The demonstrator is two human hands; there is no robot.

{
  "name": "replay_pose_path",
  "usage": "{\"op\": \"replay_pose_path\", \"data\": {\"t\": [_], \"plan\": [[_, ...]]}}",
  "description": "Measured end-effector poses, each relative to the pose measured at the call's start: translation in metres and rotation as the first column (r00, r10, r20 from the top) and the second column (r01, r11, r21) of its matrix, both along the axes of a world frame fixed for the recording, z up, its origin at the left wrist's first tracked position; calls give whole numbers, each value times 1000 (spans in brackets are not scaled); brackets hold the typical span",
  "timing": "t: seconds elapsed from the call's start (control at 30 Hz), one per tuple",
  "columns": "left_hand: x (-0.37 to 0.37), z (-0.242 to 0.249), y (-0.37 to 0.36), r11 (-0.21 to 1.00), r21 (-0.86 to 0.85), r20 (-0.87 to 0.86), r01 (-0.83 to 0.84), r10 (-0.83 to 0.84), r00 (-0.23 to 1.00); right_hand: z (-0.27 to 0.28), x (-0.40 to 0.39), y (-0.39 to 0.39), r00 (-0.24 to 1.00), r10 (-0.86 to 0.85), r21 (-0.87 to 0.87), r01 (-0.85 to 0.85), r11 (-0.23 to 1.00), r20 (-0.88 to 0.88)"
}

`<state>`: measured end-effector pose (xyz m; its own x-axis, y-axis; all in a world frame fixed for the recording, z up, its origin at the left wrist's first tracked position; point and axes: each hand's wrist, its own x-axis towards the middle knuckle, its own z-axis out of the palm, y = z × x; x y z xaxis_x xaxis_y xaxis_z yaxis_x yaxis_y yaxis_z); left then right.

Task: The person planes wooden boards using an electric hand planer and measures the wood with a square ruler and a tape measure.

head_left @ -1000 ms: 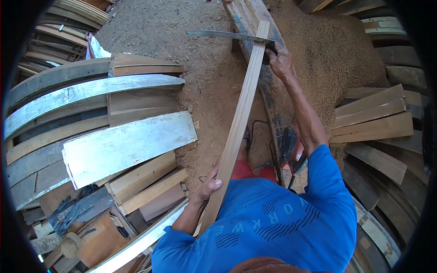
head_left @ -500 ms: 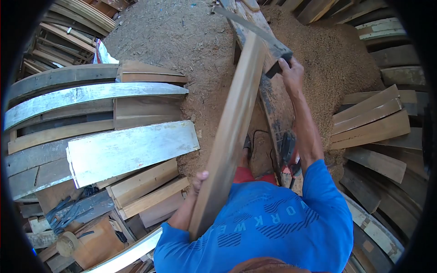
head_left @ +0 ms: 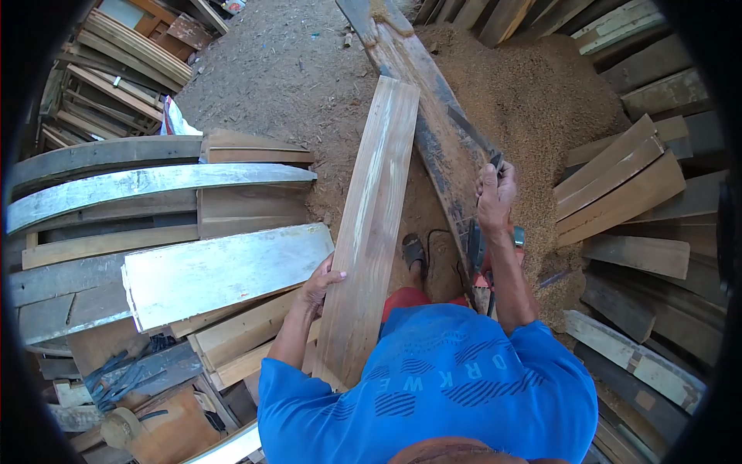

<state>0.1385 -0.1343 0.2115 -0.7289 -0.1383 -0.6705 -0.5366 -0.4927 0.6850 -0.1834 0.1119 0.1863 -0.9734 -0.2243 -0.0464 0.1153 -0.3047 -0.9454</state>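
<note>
My left hand (head_left: pixel 318 284) grips the left edge of a long wooden board (head_left: pixel 372 201), thumb on its face and fingers behind. The broad face of the board, with a pale grain streak, is turned up toward me. Its near end is by my shirt. My right hand (head_left: pixel 496 189) is closed around the dark handle of a try square (head_left: pixel 473 131), whose metal blade points up and left. The square is right of the board and apart from it, over the bench. Below my right hand, a red and black power tool (head_left: pixel 481 259) is partly hidden by my forearm.
A narrow, worn bench plank (head_left: pixel 444 151) runs beyond the board. A sawdust heap (head_left: pixel 556 100) lies to its right. Stacked boards line both sides, with a white-painted board (head_left: pixel 228 271) at left and brown boards (head_left: pixel 622 185) at right. A cable (head_left: pixel 434 240) lies near my foot.
The board has turned from showing its narrow edge to showing its broad face. The try square has swung away from the board's far end as my right hand came nearer to me.
</note>
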Motion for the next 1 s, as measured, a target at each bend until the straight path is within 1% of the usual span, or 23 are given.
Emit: {"op": "replay_pose_path", "data": {"t": [0.1,0.13,0.2,0.23,0.3,0.33,0.4,0.47,0.53,0.6,0.63,0.7,0.77,0.8,0.87,0.9,0.93,0.97,1.0], "plan": [[2,3,-2,1000,27,-21,-1,2,1000,6,0,10,988,-19,125,38,991,-151],[3,2,-2,999,40,-36,0,1,999,12,0,16,983,-41,183,74,980,-179],[6,-1,1,990,134,-68,-43,53,996,27,1,36,968,-84,290,153,945,-238],[6,-2,1,982,179,-82,-60,76,994,32,2,49,951,-89,374,201,905,-295],[4,-3,5,985,160,-132,-68,90,987,37,4,88,908,-84,526,311,792,-410],[2,-5,7,985,154,-158,-72,97,983,29,7,109,913,-73,557,307,771,-402],[-2,-8,2,993,103,-187,-53,71,980,-4,20,155,922,-58,617,303,726,-384],[-14,-5,-3,999,37,-213,-25,33,976,-27,49,205,970,11,828,201,523,-243],[-36,1,-8,999,-49,-236,7,-18,972,-65,86,253,983,58,898,136,418,-176],[-62,3,-12,992,-120,-238,49,-76,968,-76,130,283,997,73,934,-26,356,0],[-76,3,-13,985,-155,-235,72,-107,966,-83,149,293,993,112,938,-80,336,45],[-105,-2,-11,989,-144,-262,27,-64,963,-99,185,308,973,186,938,-190,288,140],[-133,-14,-8,989,-148,-290,-8,-36,956,-125,213,317,950,233,954,-248,169,206],[-150,-21,-6,975,-223,-275,-10,-53,960,-133,223,321,936,257,956,-274,107,239],[-180,-37,5,928,-371,-251,-23,-77,965,-134,234,321,927,264,956,-290,49,268],[-185,-49,16,909,-414,-287,-43,-86,954,-132,238,320,922,267,955,-295,20,279],[-193,-63,28,888,-455,-325,-66,-97,941,-139,242,323,936,286,975,-221,20,206],[-201,-80,40,865,-494,-363,-92,-109,926,-135,238,321,923,297,969,-243,-50,246],[-205,-112,48,809,-574,-379,-127,-125,917,-117,233,312,907,308,957,-263,-121,288]]}}
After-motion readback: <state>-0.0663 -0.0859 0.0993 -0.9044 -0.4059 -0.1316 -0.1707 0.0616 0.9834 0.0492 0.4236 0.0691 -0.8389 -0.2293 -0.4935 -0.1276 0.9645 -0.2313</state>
